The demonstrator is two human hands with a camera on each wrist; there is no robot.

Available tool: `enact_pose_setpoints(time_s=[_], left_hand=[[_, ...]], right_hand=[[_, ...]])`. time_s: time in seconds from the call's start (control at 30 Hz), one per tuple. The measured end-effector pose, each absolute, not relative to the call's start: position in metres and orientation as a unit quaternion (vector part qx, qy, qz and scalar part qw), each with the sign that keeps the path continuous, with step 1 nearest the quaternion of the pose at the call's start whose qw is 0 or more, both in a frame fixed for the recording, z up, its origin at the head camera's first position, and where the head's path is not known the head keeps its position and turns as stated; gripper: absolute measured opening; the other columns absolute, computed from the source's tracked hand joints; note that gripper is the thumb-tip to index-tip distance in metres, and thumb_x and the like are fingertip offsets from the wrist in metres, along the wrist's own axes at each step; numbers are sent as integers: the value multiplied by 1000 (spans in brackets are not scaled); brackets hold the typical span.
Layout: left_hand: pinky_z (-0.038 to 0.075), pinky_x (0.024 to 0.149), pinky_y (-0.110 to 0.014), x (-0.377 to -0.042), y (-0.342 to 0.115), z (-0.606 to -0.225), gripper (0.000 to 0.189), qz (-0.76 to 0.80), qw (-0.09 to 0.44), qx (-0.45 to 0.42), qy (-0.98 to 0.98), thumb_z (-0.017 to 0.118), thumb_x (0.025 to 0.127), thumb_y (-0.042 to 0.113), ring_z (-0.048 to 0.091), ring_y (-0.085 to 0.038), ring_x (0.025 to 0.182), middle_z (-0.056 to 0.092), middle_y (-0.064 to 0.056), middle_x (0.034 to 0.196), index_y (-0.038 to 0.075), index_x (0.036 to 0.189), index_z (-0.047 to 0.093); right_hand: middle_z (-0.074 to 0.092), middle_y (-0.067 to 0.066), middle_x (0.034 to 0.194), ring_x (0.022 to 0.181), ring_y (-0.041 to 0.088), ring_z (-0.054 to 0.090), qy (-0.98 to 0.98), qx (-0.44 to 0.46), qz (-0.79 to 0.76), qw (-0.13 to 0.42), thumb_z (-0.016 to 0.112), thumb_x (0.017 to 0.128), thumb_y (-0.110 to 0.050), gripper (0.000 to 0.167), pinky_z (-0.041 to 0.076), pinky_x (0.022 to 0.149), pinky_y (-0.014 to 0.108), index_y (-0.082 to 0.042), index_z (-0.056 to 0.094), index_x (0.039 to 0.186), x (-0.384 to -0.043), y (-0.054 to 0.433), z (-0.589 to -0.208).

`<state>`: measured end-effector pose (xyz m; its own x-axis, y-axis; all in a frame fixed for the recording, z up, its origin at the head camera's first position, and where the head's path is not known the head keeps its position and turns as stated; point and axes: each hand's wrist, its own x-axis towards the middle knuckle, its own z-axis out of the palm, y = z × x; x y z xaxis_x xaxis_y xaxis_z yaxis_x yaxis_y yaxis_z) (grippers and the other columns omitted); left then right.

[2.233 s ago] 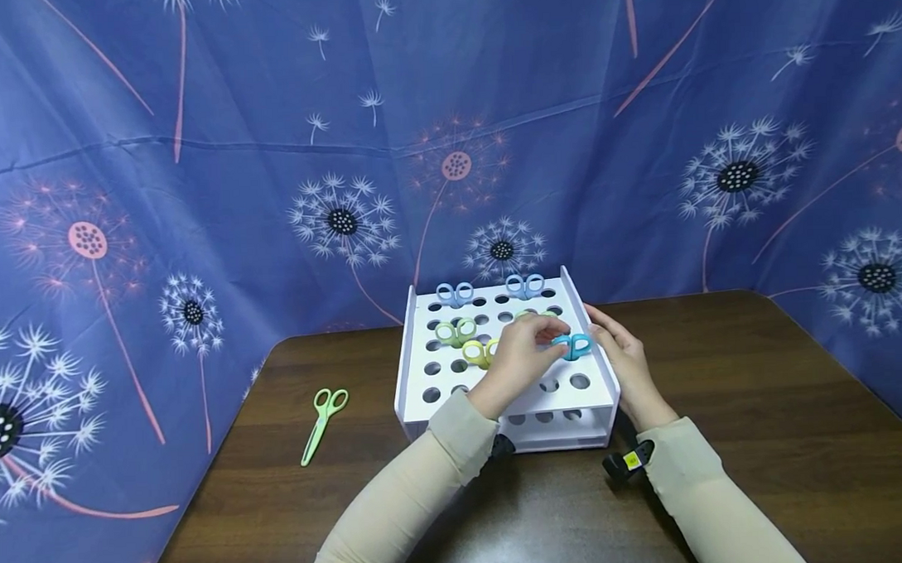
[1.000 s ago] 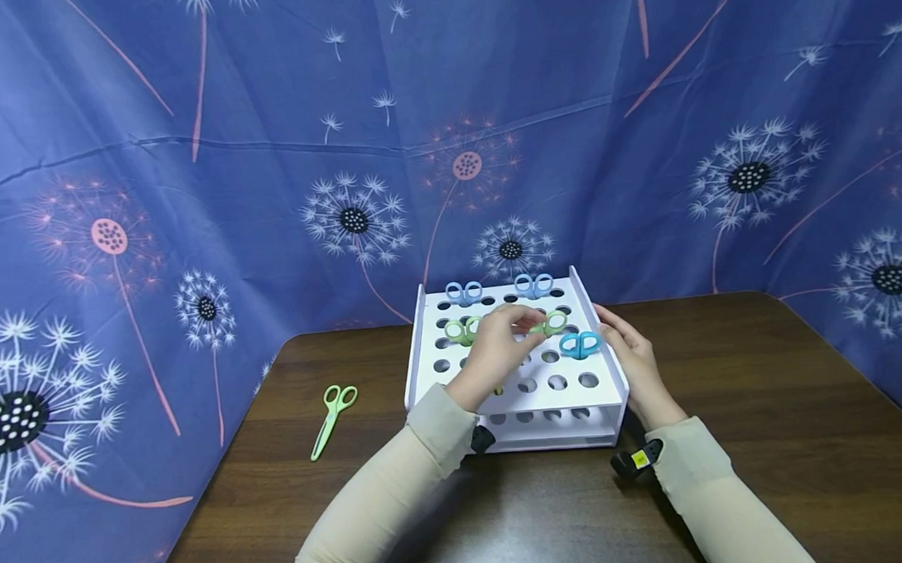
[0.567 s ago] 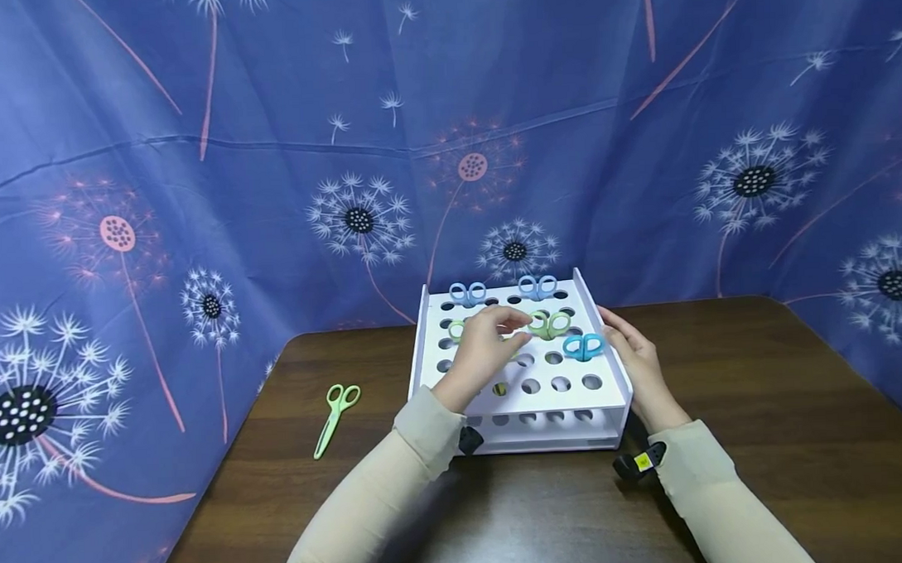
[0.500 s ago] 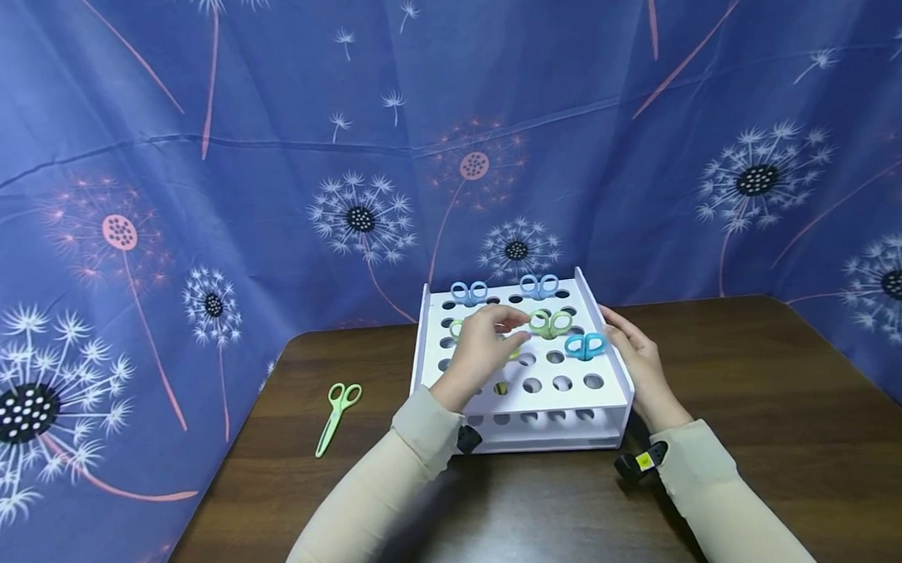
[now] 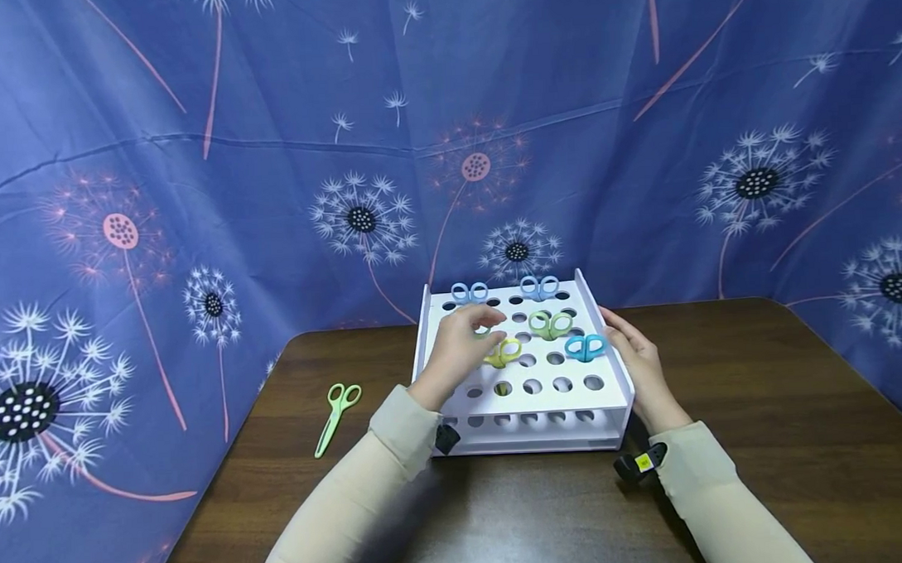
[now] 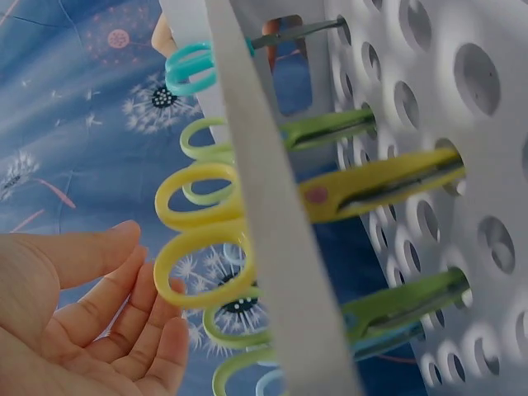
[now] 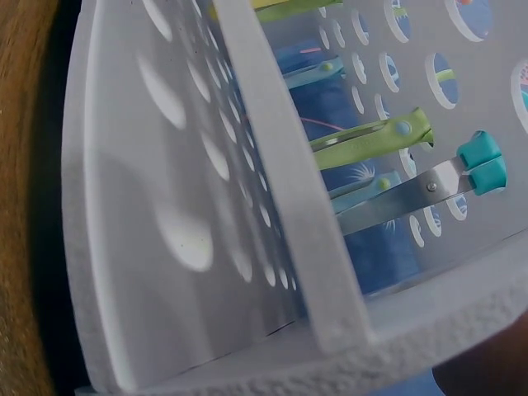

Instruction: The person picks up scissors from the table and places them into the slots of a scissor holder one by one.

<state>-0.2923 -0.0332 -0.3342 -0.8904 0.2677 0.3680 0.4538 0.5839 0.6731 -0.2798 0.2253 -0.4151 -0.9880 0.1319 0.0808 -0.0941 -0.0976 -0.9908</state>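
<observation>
Several scissors stand blades-down in a white rack with round holes [image 5: 545,404]. My left hand [image 5: 453,348] is over the rack's left part with its fingers loosely bent and nothing between them. It partly covers the left green scissors [image 5: 483,330]. Just right of its fingertips are the yellow scissors [image 5: 502,360]; in the left wrist view their yellow handles [image 6: 194,223] stand beside the hand. Further right are another pair of green scissors [image 5: 550,331] and the teal scissors [image 5: 585,353]. My right hand [image 5: 639,366] holds the rack's right side wall, its fingers partly hidden behind it.
Two blue scissors, left [image 5: 470,296] and right [image 5: 539,292], stand in the back row. Light green scissors [image 5: 332,420] lie on the brown table [image 5: 534,510] left of the rack. A blue dandelion-print cloth [image 5: 604,185] hangs behind the table.
My left hand has moved left across the rack, from the teal scissors to the right green scissors, then past the yellow ones. My right hand stays at the side wall. The view has shifted slightly.
</observation>
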Motion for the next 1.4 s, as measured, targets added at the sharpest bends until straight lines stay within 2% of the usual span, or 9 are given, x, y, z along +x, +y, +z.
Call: enact_pose_setpoints(time_s=[0.17, 0.5, 0.93, 1.17, 1.4], left_hand=[[51, 89, -37, -292, -42, -334, 20, -412, 125, -207, -878, 74, 83, 8, 65, -23, 97, 70, -8, 103, 6, 103, 72], [51, 85, -34, -294, -63, -333, 18, -400, 160, -205, -879, 75, 82, 7, 66, -22, 91, 72, -9, 97, 5, 99, 73], [52, 86, -36, -292, -86, -335, 19, -410, 176, -182, -876, 73, 82, 6, 65, -25, 92, 72, -11, 96, 4, 100, 74], [52, 85, -37, -294, -99, -335, 18, -410, 191, -156, -878, 74, 81, 4, 65, -24, 90, 72, -11, 95, 4, 99, 74], [53, 86, -42, -297, -105, -337, 18, -419, 180, -150, -877, 73, 83, 5, 66, -28, 92, 72, -14, 97, 4, 101, 73]], right_hand=[[51, -1, 133, 98, -2, 60, -671, -17, 737, 78, 46, 102, -33, 49, 51, 80, 13, -18, 41, 148, -279, 224, -415], [41, 12, 147, 99, -4, 58, -680, -29, 729, 77, 44, 102, -33, 48, 50, 80, 12, -19, 40, 149, -280, 223, -414], [52, -1, 131, 97, -3, 61, -660, -6, 747, 84, 48, 101, -31, 49, 51, 78, 13, -17, 43, 148, -281, 225, -416], [50, 1, 136, 99, -3, 60, -661, -8, 746, 82, 48, 101, -31, 49, 51, 79, 14, -17, 43, 147, -284, 223, -418], [46, 6, 141, 98, -3, 60, -663, -8, 744, 80, 49, 101, -34, 49, 51, 78, 13, -19, 43, 147, -282, 226, -416]])
